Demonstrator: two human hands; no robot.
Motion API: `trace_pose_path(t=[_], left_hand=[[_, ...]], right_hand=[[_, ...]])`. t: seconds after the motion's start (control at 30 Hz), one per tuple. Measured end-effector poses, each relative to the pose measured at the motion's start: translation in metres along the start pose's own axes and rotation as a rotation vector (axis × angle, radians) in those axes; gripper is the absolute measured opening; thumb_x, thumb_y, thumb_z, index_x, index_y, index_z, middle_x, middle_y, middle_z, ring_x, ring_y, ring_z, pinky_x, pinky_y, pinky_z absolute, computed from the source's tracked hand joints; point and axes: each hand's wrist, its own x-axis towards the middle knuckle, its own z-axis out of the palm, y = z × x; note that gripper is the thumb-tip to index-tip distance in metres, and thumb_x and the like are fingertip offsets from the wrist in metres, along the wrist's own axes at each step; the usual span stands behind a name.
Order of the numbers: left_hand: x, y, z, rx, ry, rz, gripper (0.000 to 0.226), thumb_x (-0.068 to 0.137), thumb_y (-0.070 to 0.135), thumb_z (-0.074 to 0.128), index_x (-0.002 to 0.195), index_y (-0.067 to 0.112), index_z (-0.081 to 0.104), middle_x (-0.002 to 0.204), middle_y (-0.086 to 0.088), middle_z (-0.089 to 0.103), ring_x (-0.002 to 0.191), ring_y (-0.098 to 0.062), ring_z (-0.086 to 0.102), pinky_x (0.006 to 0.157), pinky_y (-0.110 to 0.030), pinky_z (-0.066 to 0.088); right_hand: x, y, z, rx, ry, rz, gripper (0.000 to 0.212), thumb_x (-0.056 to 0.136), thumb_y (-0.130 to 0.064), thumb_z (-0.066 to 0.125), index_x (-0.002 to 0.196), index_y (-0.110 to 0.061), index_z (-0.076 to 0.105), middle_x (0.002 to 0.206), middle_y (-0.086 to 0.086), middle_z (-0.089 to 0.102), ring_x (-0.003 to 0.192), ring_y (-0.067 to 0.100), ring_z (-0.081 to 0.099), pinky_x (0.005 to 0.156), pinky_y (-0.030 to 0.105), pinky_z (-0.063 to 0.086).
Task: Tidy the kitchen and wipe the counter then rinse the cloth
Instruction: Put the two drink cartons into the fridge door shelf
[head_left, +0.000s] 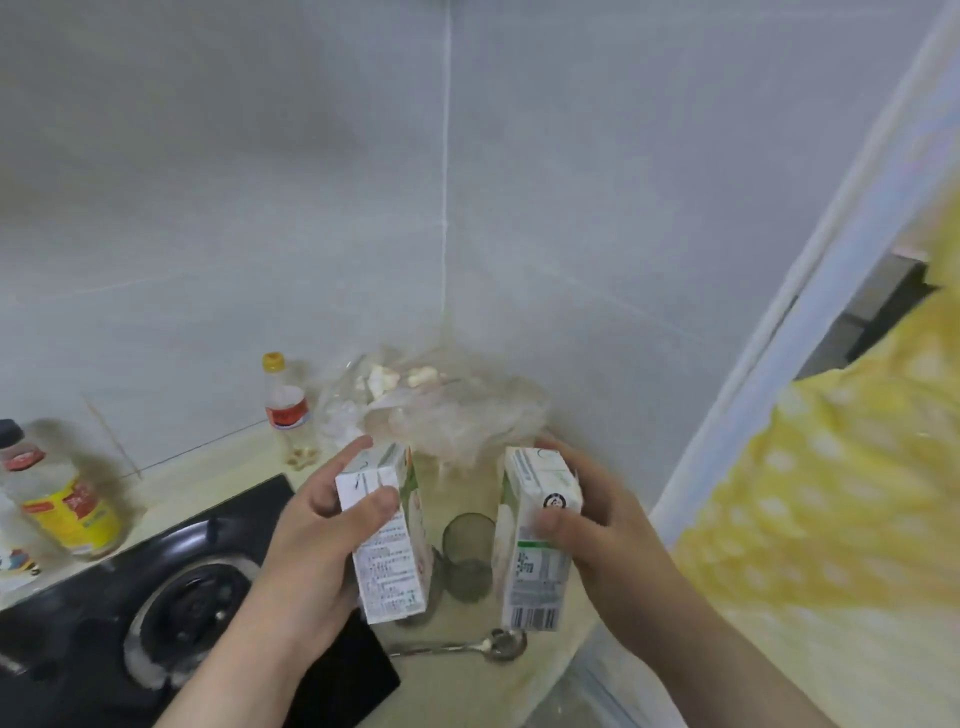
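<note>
Single head view, looking forward-down, close over counter (470, 488) corner.

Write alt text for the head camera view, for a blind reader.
The left hand grips one white carton, the right hand a second carton, over a pale counter. Between the cartons is a clear glass, a spoon nearer, a plastic bag in the corner, a black stove at left.

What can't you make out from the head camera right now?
Head view.
Print on left carton and right carton: too blurred to read.
Sides of glass: hidden behind both cartons.
Corner of counter: covered by plastic bag.
Label of bottle near left edge: blurred.
</note>
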Motion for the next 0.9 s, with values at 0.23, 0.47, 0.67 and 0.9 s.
trace_pose_path(t=[0.23, 0.47, 0.67, 0.9], left_hand=[[-0.034, -0.027, 0.13, 0.005, -0.172, -0.098, 0.076, 0.043, 0.044, 0.092, 0.106, 0.009, 0.067, 0.105, -0.021, 0.072, 0.09, -0.034, 0.072, 0.073, -0.05, 0.058], [-0.087, -0.073, 0.248, -0.049, -0.364, -0.166, 0.095, 0.039, 0.058, 0.09, 0.119, 0.014, 0.062, 0.114, -0.015, 0.071, 0.098, -0.028, 0.071, 0.067, -0.038, 0.06], [-0.123, -0.12, 0.342, -0.029, -0.52, -0.263, 0.079, 0.046, 0.064, 0.083, 0.111, 0.019, 0.072, 0.113, -0.011, 0.072, 0.1, -0.03, 0.07, 0.078, -0.05, 0.056], [-0.162, -0.174, 0.45, 0.128, -0.999, -0.308, 0.103, 0.021, 0.057, 0.094, 0.113, 0.021, 0.069, 0.107, -0.017, 0.072, 0.091, -0.037, 0.071, 0.064, -0.05, 0.06]], right_hand=[[-0.094, -0.028, -0.102, 0.152, 0.227, -0.132, 0.069, 0.054, -0.029, 0.079, 0.121, -0.022, 0.065, 0.112, 0.005, 0.072, 0.101, 0.023, 0.066, 0.084, 0.037, 0.05], [-0.203, -0.029, -0.193, 0.231, 0.434, -0.204, 0.076, 0.053, -0.028, 0.077, 0.126, -0.019, 0.06, 0.113, 0.009, 0.072, 0.101, 0.029, 0.067, 0.087, 0.044, 0.052], [-0.294, -0.026, -0.26, 0.189, 0.667, -0.244, 0.078, 0.054, -0.033, 0.078, 0.129, -0.024, 0.058, 0.117, 0.007, 0.071, 0.11, 0.033, 0.065, 0.095, 0.051, 0.05], [-0.399, -0.029, -0.32, 0.167, 0.943, -0.325, 0.066, 0.053, -0.028, 0.086, 0.116, -0.02, 0.071, 0.107, 0.013, 0.072, 0.097, 0.028, 0.065, 0.088, 0.042, 0.05]])
